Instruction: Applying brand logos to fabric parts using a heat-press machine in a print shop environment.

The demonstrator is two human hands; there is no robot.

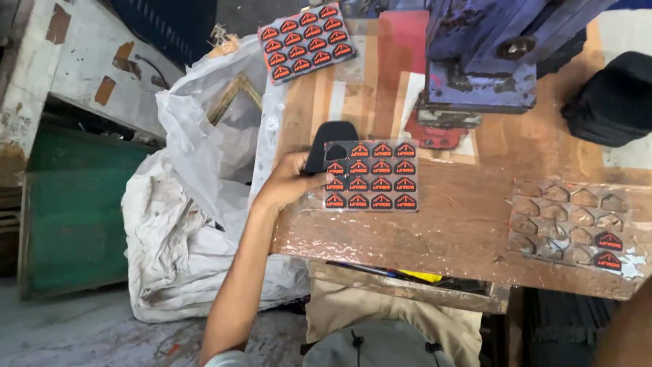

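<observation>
My left hand (288, 182) rests on the left part of the wooden table (435, 224), gripping a black curved piece (331, 139) together with the left edge of a clear sheet of orange-and-black badge stickers (372, 176). One sticker slot at the sheet's top left is empty. Only a bit of my right forearm (628, 329) shows at the bottom right corner; the right hand itself is out of view.
A second sticker sheet (307, 41) lies at the table's far left corner. A mostly emptied sheet (570, 224) with two stickers sits at the right. A blue metal press (489, 61) stands at the back, black pieces (611, 98) at the right. A white sack (197, 204) hangs left.
</observation>
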